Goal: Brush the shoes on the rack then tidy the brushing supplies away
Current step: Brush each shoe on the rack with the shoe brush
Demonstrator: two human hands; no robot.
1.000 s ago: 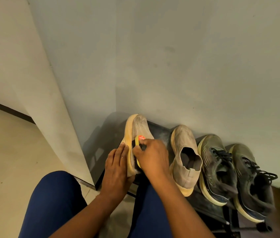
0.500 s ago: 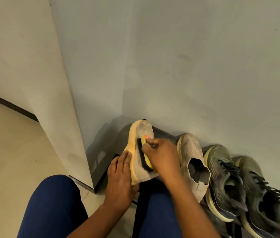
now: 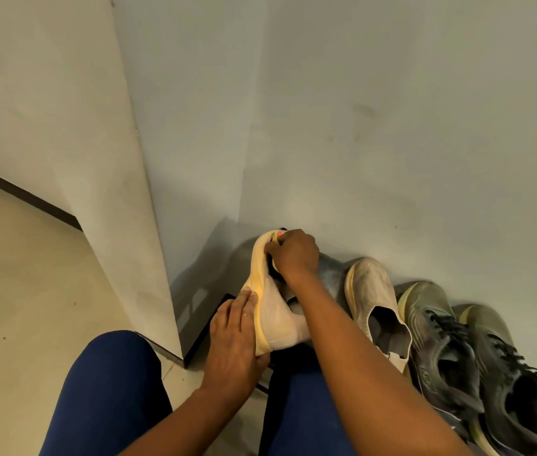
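The right hand (image 3: 294,258) was curled around a small brush (image 3: 276,236) and pressed it on the toe end of a pale shoe (image 3: 273,311). Only a bit of yellow and a red dot of the brush showed past the fingers. The left hand (image 3: 232,337) lay flat with straight fingers against the yellow sole side of that shoe, near its heel, and held it steady. The shoe was tipped on its side at the left end of the dark rack (image 3: 206,334). Just beside it on the rack stood a second pale shoe (image 3: 375,301), upright, with its opening facing up. Next to that sat two dark laced sneakers (image 3: 464,353), side by side. The rack stood against a grey wall (image 3: 359,110). Two knees in blue trousers (image 3: 109,390) were at the bottom, over a tan floor (image 3: 23,274).
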